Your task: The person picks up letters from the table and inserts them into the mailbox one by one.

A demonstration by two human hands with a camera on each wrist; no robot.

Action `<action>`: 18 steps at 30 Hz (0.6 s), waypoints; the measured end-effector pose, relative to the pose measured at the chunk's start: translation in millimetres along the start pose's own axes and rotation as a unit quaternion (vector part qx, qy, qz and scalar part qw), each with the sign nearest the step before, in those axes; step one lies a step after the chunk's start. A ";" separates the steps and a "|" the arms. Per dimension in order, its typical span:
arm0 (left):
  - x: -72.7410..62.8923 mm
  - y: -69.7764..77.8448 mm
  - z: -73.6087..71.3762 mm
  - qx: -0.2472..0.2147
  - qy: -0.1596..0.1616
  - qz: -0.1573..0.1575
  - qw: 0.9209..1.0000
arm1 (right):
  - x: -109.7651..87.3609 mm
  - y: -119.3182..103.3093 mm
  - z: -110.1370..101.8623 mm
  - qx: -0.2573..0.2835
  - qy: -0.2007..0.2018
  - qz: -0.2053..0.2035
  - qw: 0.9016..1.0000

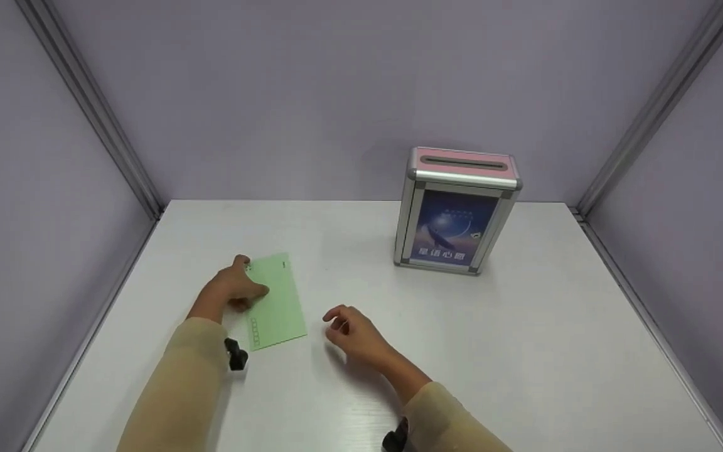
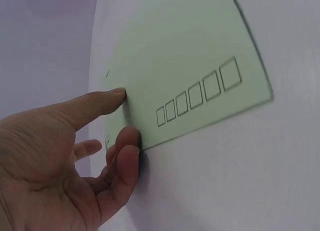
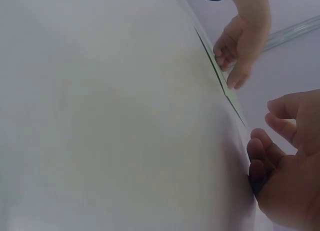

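Observation:
A light green envelope (image 1: 280,301) with a row of small printed boxes lies on the white table (image 1: 524,351), left of the middle. At its left edge is my left hand (image 1: 236,285), the thumb on the upper face and the other fingers at the edge. In the left wrist view, the thumb tip of the left hand (image 2: 60,156) meets the envelope (image 2: 185,66), and the fingers curl in at its border. My right hand (image 1: 358,336) is to the right of the envelope, fingers loosely bent and holding nothing; its side is close to the tabletop in the right wrist view.
A pink-topped metal-framed box (image 1: 455,213) stands upright at the back right, a slot (image 1: 464,163) in its top and a blue picture on its front door. Grey walls (image 1: 273,94) enclose the table at the back and both sides.

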State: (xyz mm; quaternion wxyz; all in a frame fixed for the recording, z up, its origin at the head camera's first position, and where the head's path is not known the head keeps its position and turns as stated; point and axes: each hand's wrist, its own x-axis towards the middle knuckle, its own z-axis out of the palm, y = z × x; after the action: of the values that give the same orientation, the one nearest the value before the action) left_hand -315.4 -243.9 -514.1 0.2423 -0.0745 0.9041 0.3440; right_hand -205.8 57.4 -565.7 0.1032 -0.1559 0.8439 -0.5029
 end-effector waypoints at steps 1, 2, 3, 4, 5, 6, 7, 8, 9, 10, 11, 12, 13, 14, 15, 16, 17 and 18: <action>0.2 -0.6 -0.2 -0.009 -0.006 -0.002 1.000 | 0.5 -0.8 2.3 -0.011 -0.006 0.001 1.000; 0.7 -1.8 -0.5 -0.019 -0.010 -0.004 1.000 | 1.3 -1.2 4.3 -0.024 -0.010 0.002 1.000; 1.4 -3.2 -0.7 -0.028 -0.011 -0.006 1.000 | 2.1 -2.0 6.1 -0.041 -0.013 0.006 0.999; 1.3 -5.3 -1.0 -0.036 -0.013 -0.006 0.999 | 3.1 -2.9 8.4 -0.059 -0.017 0.011 0.998; 1.5 -7.4 -1.3 -0.043 -0.014 -0.005 0.999 | 4.1 -4.1 10.4 -0.080 -0.019 0.017 0.996; 1.6 -8.8 -1.4 -0.047 -0.012 -0.004 0.999 | 5.2 -5.7 12.1 -0.101 -0.020 0.022 0.994; 2.5 -10.3 -1.3 -0.050 -0.011 -0.004 0.999 | 6.4 -6.9 13.8 -0.124 -0.020 0.026 0.992; 3.0 -10.7 -1.1 -0.052 -0.010 -0.003 0.999 | 7.4 -8.4 15.3 -0.146 -0.019 0.031 0.989; 3.9 -11.3 -0.9 -0.053 -0.009 -0.002 0.999 | 8.4 -9.9 16.5 -0.166 -0.018 0.035 0.985; 4.1 -11.4 -0.6 -0.052 -0.009 0.001 0.999 | 9.3 -11.1 17.7 -0.184 -0.018 0.039 0.982; 4.8 -11.8 -0.2 -0.054 -0.009 0.002 0.999 | 9.8 -12.1 18.9 -0.199 -0.018 0.041 0.979; 4.9 -11.8 0.1 -0.055 -0.009 0.003 0.998 | 10.4 -13.1 20.0 -0.213 -0.018 0.043 0.976; 5.2 -12.0 0.5 -0.055 -0.008 0.003 0.998 | 10.9 -13.8 21.2 -0.226 -0.019 0.046 0.973; 4.8 -11.8 0.7 -0.054 -0.008 0.004 0.999 | 11.1 -14.4 22.4 -0.237 -0.019 0.047 0.970; 4.8 -12.3 0.7 -0.052 -0.006 0.005 0.999 | 11.2 -15.0 23.8 -0.246 -0.018 0.047 0.968; 4.3 -12.6 0.7 -0.048 -0.003 0.005 0.999 | 11.1 -15.5 25.2 -0.255 -0.018 0.047 0.966; 4.1 -13.0 0.6 -0.045 0.000 0.005 0.999 | 11.2 -15.9 26.5 -0.262 -0.016 0.045 0.964; 3.6 -13.5 0.1 -0.039 0.001 0.006 0.999 | 11.3 -16.1 27.9 -0.268 -0.014 0.042 0.962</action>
State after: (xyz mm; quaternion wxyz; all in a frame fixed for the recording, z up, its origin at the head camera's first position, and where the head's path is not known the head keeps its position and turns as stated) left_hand -314.4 -253.9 -523.9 0.2358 -0.0789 0.8909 0.3801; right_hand -204.6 23.3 -564.9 0.0908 -0.1490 0.9520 -0.2515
